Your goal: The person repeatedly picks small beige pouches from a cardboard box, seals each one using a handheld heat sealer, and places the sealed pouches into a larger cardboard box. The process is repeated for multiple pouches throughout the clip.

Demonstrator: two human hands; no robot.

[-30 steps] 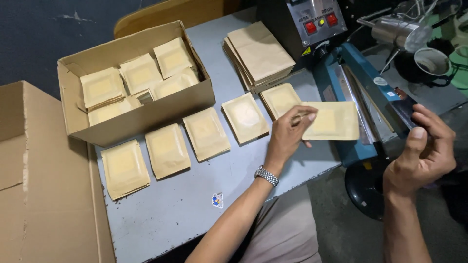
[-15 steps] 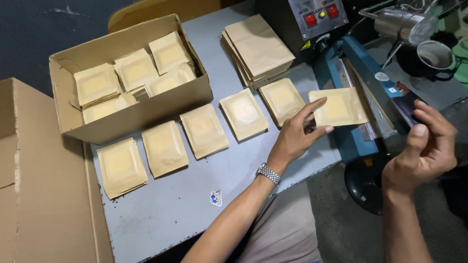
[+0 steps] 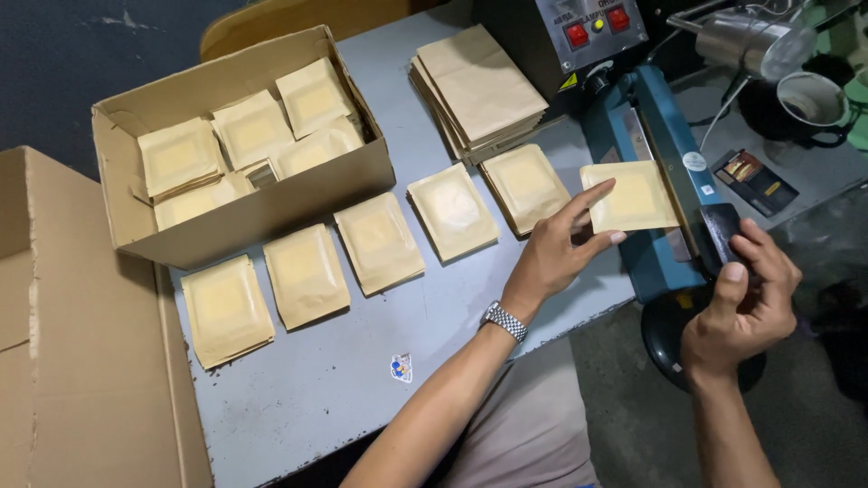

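**Kraft pouch held at the sealer bar**

While the right hand (image 3: 741, 303) curls around the black handle (image 3: 723, 230) at the near end of the blue heat sealer (image 3: 665, 149), thumb up and fingers closed on it, the left hand (image 3: 556, 248) pinches a flat, square kraft-paper pouch (image 3: 633, 194) by its near edge, thumb below and fingers spread on top. That pouch lies across the sealer's long bar, just beyond the left fingertips and just left of the right hand. A metal-link wristwatch (image 3: 504, 321) circles the left wrist.

Left of the left hand, five more filled pouches (image 3: 375, 239) lie in a loose row on the counter (image 3: 344, 389), matte tan, slightly puffed in the middle, with crimped edges. The counter is a pale grey-blue sheet, scuffed, with a small sticker (image 3: 401, 367) near its front edge.

Beyond the row stands an open corrugated cardboard box (image 3: 253, 212) with more of the same pouches stacked inside. Farther from the left hand, a neat pile of empty flat paper bags (image 3: 479, 90) sits beside the sealer's control panel (image 3: 592, 32), which bears two red buttons.

At the far left edge leans a large plain cardboard carton (image 3: 72, 343). Past the right hand, a dark mug (image 3: 809, 104) and a metal flask (image 3: 741, 41) rest on a grey surface; dark floor shows below.
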